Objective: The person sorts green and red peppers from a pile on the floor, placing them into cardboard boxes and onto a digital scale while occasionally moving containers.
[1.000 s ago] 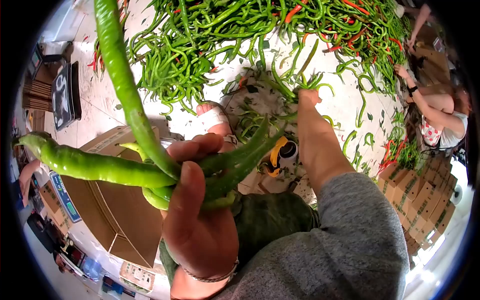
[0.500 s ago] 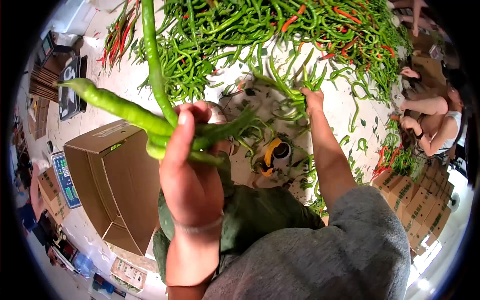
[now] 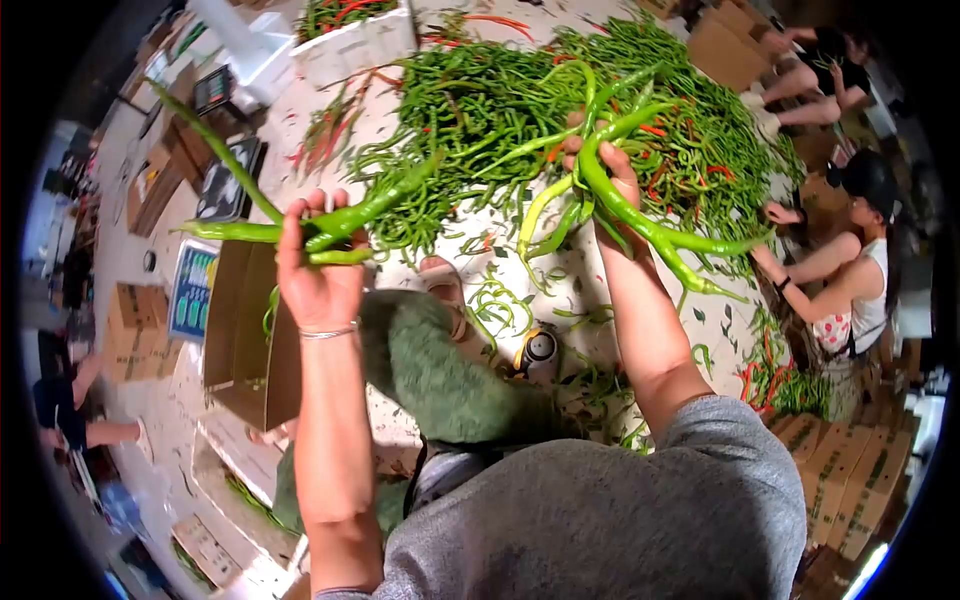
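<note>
Several long green chili peppers (image 3: 375,205) lie across my left hand (image 3: 322,265), whose fingers curl around them, above the left side of the floor. My right hand (image 3: 612,170) is raised over the pile and grips a larger bunch of green chili peppers (image 3: 640,215); their tips stick out on all sides and hide part of the fingers. Beyond both hands a big pile of green chili peppers (image 3: 470,110) with some red ones mixed in covers the floor. An open cardboard box (image 3: 235,340) stands beside my left forearm.
A digital scale (image 3: 192,290) is left of the box. Loose peppers and a round black-and-yellow object (image 3: 538,348) lie near my feet. A white crate (image 3: 355,50) of peppers stands at the back. Two people sit at right, near stacked cartons (image 3: 835,480).
My right hand has come up from the floor with a bunch of peppers. My left hand has moved lower and left, away from the camera, still holding its peppers. The view has shifted.
</note>
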`<act>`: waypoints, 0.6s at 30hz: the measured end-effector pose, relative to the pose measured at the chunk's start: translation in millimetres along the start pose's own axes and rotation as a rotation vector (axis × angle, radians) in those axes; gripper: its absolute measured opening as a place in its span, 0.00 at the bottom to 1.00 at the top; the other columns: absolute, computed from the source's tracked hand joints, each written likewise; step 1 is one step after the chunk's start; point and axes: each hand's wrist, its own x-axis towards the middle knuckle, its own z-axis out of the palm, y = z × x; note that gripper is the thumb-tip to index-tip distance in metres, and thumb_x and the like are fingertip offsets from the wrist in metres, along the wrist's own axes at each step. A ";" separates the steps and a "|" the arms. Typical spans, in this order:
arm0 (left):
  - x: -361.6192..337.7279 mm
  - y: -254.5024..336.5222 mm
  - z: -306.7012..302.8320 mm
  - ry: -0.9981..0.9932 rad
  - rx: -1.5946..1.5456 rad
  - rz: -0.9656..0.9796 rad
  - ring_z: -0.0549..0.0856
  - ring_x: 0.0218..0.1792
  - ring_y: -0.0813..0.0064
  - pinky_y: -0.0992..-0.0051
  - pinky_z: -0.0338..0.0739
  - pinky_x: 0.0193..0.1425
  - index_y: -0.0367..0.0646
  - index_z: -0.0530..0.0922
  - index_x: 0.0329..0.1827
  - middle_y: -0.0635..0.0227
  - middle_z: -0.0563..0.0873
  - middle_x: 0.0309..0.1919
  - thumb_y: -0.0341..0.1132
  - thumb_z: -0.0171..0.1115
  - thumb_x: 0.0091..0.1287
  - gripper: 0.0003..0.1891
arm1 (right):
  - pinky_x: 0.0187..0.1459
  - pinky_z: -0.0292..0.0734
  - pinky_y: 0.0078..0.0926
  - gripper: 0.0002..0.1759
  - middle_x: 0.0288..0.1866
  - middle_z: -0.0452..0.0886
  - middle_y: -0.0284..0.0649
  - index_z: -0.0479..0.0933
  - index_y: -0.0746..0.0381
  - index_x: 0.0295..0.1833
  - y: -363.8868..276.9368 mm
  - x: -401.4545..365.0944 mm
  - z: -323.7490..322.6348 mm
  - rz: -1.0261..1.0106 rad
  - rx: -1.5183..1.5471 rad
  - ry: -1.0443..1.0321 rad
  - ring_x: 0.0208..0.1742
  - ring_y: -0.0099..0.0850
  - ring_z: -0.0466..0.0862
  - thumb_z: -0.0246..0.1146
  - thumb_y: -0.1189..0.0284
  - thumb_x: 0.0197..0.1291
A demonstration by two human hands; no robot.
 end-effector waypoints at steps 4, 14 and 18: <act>-48.3 80.4 30.3 -0.109 0.150 0.171 0.74 0.58 0.61 0.61 0.71 0.51 0.47 0.77 0.47 0.68 0.81 0.49 0.39 0.54 0.67 0.10 | 0.40 0.75 0.25 0.19 0.56 0.68 0.45 0.69 0.61 0.53 27.8 5.3 69.1 0.132 0.256 -0.229 0.45 0.32 0.74 0.62 0.74 0.55; -159.7 199.9 29.3 0.277 0.754 0.610 0.79 0.49 0.73 0.75 0.72 0.45 0.43 0.75 0.48 0.66 0.82 0.44 0.33 0.60 0.62 0.12 | 0.36 0.74 0.22 0.25 0.53 0.70 0.44 0.67 0.68 0.55 119.0 -11.2 194.5 0.369 0.074 -0.351 0.41 0.27 0.76 0.62 0.68 0.54; -176.6 215.3 10.1 0.425 1.065 0.709 0.81 0.43 0.74 0.74 0.73 0.52 0.38 0.76 0.44 0.64 0.83 0.39 0.27 0.62 0.57 0.12 | 0.34 0.72 0.17 0.27 0.35 0.79 0.37 0.69 0.64 0.56 163.7 -8.8 212.6 0.613 -0.111 -0.399 0.31 0.23 0.77 0.63 0.65 0.51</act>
